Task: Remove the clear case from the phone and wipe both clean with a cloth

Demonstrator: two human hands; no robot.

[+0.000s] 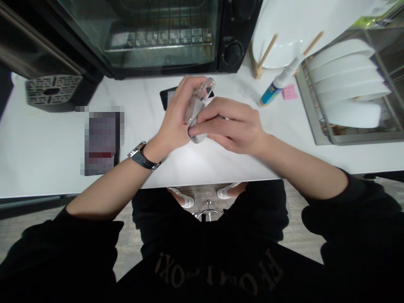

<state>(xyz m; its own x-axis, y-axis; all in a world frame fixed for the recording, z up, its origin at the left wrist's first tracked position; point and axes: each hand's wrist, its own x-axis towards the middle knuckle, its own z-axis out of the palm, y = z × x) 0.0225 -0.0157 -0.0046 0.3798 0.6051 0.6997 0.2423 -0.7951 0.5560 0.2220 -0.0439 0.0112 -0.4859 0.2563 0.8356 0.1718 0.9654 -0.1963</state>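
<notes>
Gripped a clear case-like piece (208,87) in the curled left hand (175,115), in front of the oven (151,61), and pinched an apparent grey cloth (198,137) at its end farther from the oven with the right hand (236,126), seemingly best done by bracing firmly and pressing lightly

A white, faintly grey-veined countertop (41,155) stretches above a grey, wood-grained floor (126,248), where a curved chrome fitting (208,210) glints. Against the back stands a black, glass-fronted oven (151,38) with a round black dial (232,54) at its right. A black appliance with a slotted metal drip tray (67,90) occupies the left; at right, a metal-framed dish rack (311,109) holds white plates (347,86) near wooden pegs (268,52). Pale light brightens the counter's front edge.
</notes>
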